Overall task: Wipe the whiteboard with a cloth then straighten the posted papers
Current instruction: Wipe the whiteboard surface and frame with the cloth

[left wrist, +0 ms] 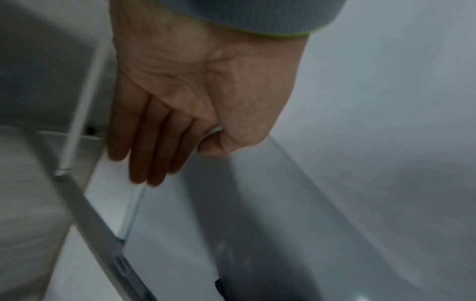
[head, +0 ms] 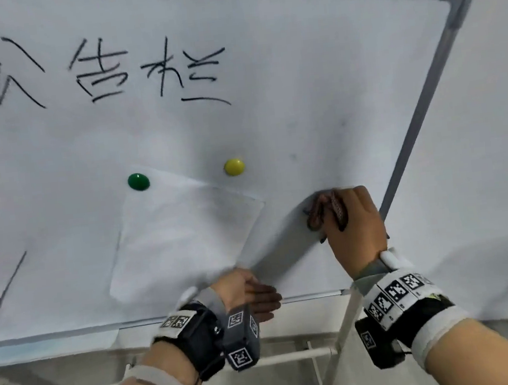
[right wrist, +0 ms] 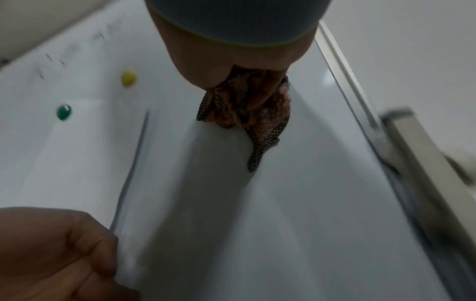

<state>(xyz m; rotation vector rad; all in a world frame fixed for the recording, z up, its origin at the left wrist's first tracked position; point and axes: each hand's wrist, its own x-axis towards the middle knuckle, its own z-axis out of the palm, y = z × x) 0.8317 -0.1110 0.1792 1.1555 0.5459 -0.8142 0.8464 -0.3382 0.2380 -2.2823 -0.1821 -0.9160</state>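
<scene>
A person's right hand (head: 354, 216) bunches a brown-and-pink patterned cloth (head: 326, 209) in curled fingers and presses it against the lower right of a whiteboard (head: 315, 98), near the grey frame, apparently to rub away faint grey smudges on that side. The left hand (head: 251, 296) lies at the board's bottom edge, fingers straight and together with the thumb tucked against something pale that cannot be made out, seemingly steadying the board on its stand. Black handwritten characters (head: 102, 70) remain across the upper left, so the wiping looks far from done. A white paper (head: 185, 234) hangs crooked below a green magnet (head: 138, 182), its right side sagging; a yellow magnet (head: 234, 166) sits to the right on bare board, just clear of the sheet. The cloth looks thin, loosely woven and crumpled, with a tail trailing below the fist.
</scene>
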